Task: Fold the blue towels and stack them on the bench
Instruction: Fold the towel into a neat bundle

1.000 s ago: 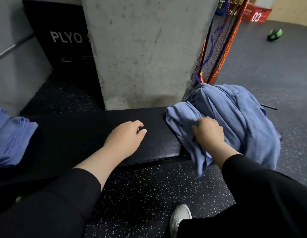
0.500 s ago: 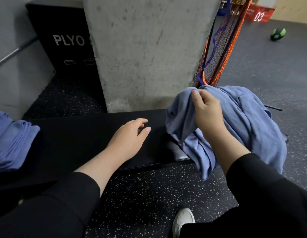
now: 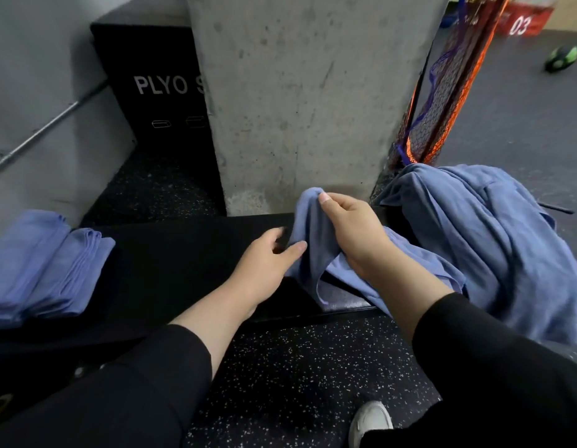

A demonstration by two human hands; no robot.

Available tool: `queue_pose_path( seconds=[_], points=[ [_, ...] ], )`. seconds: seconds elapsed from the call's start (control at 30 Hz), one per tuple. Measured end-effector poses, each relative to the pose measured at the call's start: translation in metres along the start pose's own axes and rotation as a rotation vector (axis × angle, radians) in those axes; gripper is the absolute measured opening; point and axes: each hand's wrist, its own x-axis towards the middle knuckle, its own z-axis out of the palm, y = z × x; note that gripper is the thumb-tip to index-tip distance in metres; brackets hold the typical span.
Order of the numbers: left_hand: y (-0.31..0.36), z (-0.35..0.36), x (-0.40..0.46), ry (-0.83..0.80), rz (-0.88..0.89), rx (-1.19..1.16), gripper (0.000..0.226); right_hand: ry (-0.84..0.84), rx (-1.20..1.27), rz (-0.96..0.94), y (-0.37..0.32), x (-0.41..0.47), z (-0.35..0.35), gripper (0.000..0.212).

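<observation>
A big grey concrete post [image 3: 300,101] stands at the back, w/ a black box [image 3: 157,88] that says "PLYO" to its left. The floor [image 3: 300,376] is dark w/ little white dots. A long black bench [image 3: 170,266] runs across in front of the post.

On the right end of the bench sits a big messy pile of blue towels [image 3: 494,240], not folded, hanging down over the edge. Behind it leans an orange and black net [image 3: 442,101]. On the left end is a neat stack of folded towels [image 3: 51,266].

One blue towel [image 3: 316,240] is lifted up over the bench, between the 2 hands. The right hand [image 3: 355,234] pinches its top corner, thumb and fingers curled on the cloth. The left hand [image 3: 264,266] is held wide w/ fingers pretty straight, tips touching the towel's left edge, not gripping it. Both arms have black sleeves.

A white shoe [image 3: 371,421] pokes out at the bottom. Far back on the right is a small green ball [image 3: 561,58].
</observation>
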Motion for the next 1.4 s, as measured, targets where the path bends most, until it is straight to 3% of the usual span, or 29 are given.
queue_pose_path(
  seconds=[0.03,0.17,0.27,0.37,0.43,0.63,1.07,1.23,1.33,1.4],
  points=[
    [-0.002,0.000,0.002,0.021,-0.003,-0.023,0.034,-0.012,-0.030,-0.016,0.001,0.000,0.002,0.032],
    [0.002,0.002,0.007,0.203,-0.037,-0.102,0.042,-0.038,-0.220,-0.104,0.011,0.008,-0.006,0.040],
    [0.007,-0.002,0.013,0.346,-0.057,-0.132,0.038,-0.047,-0.496,-0.143,0.024,0.016,-0.024,0.027],
    [0.006,-0.005,0.013,0.381,-0.063,-0.167,0.031,-0.135,-0.722,-0.046,0.043,0.016,-0.041,0.041],
    [0.004,-0.007,0.014,0.400,-0.064,-0.158,0.030,-0.197,-0.852,-0.081,0.058,0.016,-0.046,0.038],
    [0.004,-0.018,0.018,0.514,-0.074,-0.235,0.030,0.031,-1.112,-0.023,0.080,0.020,-0.063,0.027],
    [0.009,-0.054,0.024,0.744,0.004,-0.587,0.027,0.179,-0.960,-0.096,0.097,0.028,-0.077,0.019],
    [0.016,-0.069,0.023,0.855,0.088,-0.554,0.025,0.320,-0.898,-0.191,0.094,0.030,-0.084,0.018],
    [0.011,-0.072,0.024,0.764,0.072,-0.456,0.027,0.248,-0.931,-0.105,0.094,0.030,-0.076,0.019],
    [0.007,-0.068,0.022,0.705,0.021,-0.407,0.027,0.112,-0.948,-0.049,0.093,0.029,-0.066,0.038]
  ],
)
